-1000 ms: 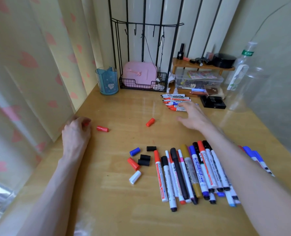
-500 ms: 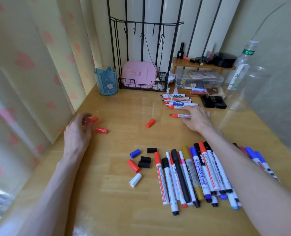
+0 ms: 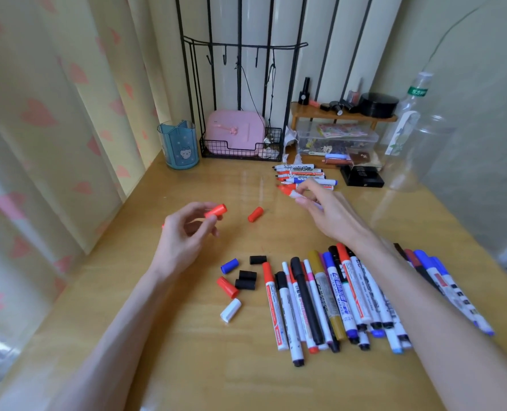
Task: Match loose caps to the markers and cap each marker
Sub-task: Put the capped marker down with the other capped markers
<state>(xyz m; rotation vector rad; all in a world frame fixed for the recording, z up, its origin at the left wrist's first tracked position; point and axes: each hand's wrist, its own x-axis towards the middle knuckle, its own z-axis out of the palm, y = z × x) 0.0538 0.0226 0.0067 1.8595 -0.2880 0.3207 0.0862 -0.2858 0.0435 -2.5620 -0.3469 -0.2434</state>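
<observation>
The left hand [image 3: 187, 235] is lifted a little above the table [image 3: 187, 366] and pinches a red cap [image 3: 216, 209] between the thumb and the curled fingers; the cap points to the right. The right hand [image 3: 332, 215] is further back and grips a red marker [image 3: 287, 191] in its fingertips. The marker's red end has no cap and points to the left, toward the cap, but the two are well apart.

Between the hands a second red cap [image 3: 255, 214] lies on the table. Just behind the right hand is a small group of uncapped markers [image 3: 302, 173], side by side with the tips to the left.

Nearer to the person lie the loose caps [image 3: 246, 279]: one blue, three black, one red and one white, close together. To their right is a row of markers [image 3: 320, 301], side by side, partly under the right forearm. More markers lie on the other side of this forearm.

In the far corner stands a blue pen cup [image 3: 181, 145], and beside it a wire basket [image 3: 240, 149] holds a pink case [image 3: 234, 133].
</observation>
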